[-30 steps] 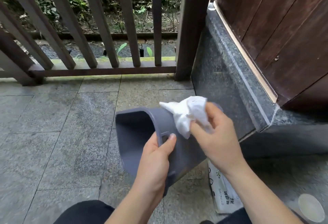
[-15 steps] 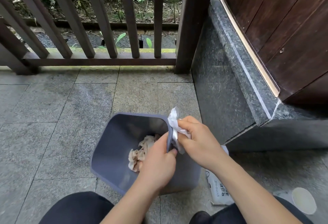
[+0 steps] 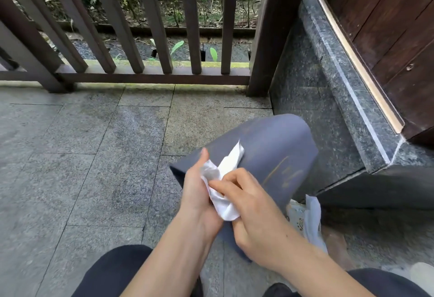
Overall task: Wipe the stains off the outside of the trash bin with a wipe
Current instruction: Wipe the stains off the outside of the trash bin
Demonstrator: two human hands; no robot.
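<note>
A grey-blue trash bin (image 3: 270, 146) is tipped over in front of me, its outer wall facing up and its base pointing away. Yellowish streaks (image 3: 279, 172) mark that wall on the right. A crumpled white wipe (image 3: 223, 179) lies against the wall between my hands. My left hand (image 3: 197, 186) grips the bin's near rim, thumb up beside the wipe. My right hand (image 3: 253, 207) pinches the wipe's lower part and presses it on the bin. The bin's opening is hidden behind my hands.
A wet-wipe packet (image 3: 303, 216) lies on the stone floor just right of the bin. A dark granite step (image 3: 333, 99) and a wooden door (image 3: 387, 26) rise on the right. A wooden railing (image 3: 145, 38) closes off the far side. My dark-trousered knees (image 3: 112, 273) are below.
The bin has been turned over: its opening with crumpled paper faced me, now the outer wall faces up. The wipe has moved from the rim onto that wall.
</note>
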